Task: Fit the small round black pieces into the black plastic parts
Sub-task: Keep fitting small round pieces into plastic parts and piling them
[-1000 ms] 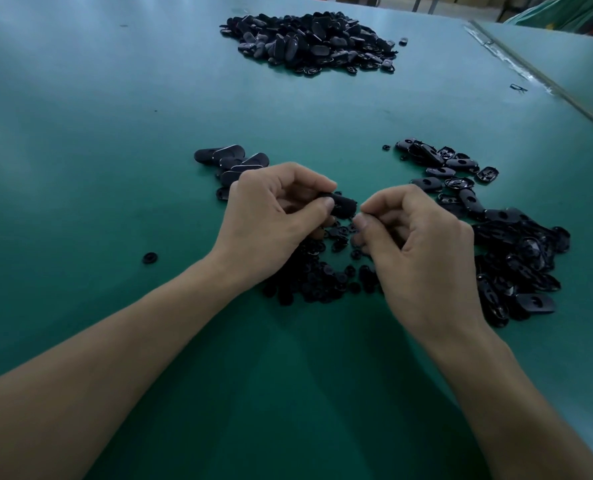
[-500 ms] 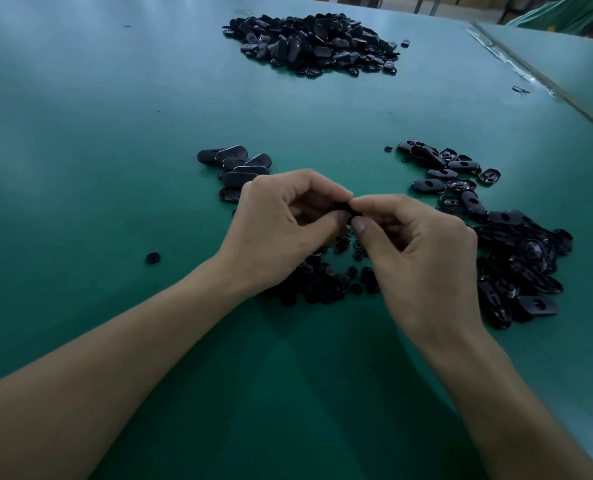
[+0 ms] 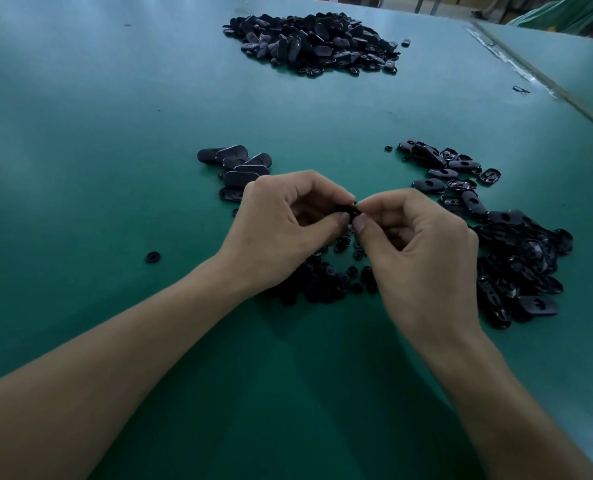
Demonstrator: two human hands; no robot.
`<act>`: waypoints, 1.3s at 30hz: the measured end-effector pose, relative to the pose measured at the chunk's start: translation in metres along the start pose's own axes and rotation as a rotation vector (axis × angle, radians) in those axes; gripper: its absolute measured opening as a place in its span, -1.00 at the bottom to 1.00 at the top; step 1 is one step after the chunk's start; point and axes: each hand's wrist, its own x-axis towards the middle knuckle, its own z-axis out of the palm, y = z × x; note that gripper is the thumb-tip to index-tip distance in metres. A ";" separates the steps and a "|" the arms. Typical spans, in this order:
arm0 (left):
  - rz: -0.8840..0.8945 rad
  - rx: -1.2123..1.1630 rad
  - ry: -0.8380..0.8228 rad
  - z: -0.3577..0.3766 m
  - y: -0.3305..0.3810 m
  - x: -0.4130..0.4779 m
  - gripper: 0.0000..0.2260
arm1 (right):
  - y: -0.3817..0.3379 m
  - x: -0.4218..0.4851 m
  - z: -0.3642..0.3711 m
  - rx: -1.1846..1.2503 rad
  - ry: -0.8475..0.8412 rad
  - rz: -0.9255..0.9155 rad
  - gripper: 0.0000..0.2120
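left hand point(image 3: 281, 230) and right hand point(image 3: 423, 258) bare, both forearms point(image 3: 115, 358) bare as far as the view's edge, slim wrists point(image 3: 219, 271), slender fingers point(image 3: 385, 199), short plain thumbnails point(image 3: 360, 223)

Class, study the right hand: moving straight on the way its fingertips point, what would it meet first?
Probably the black part that the right hand pinches together with the left hand; depth is unclear.

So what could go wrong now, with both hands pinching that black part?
The black part, pinched between left hand and right hand, is mostly hidden, so a round piece may seat crooked unnoticed. If it slips, it drops into the loose round pieces beneath and gets lost; one stray piece lies apart.
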 end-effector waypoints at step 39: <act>-0.156 -0.199 -0.106 -0.007 0.003 0.002 -0.83 | 0.013 0.009 -0.008 0.341 -0.190 0.144 -0.85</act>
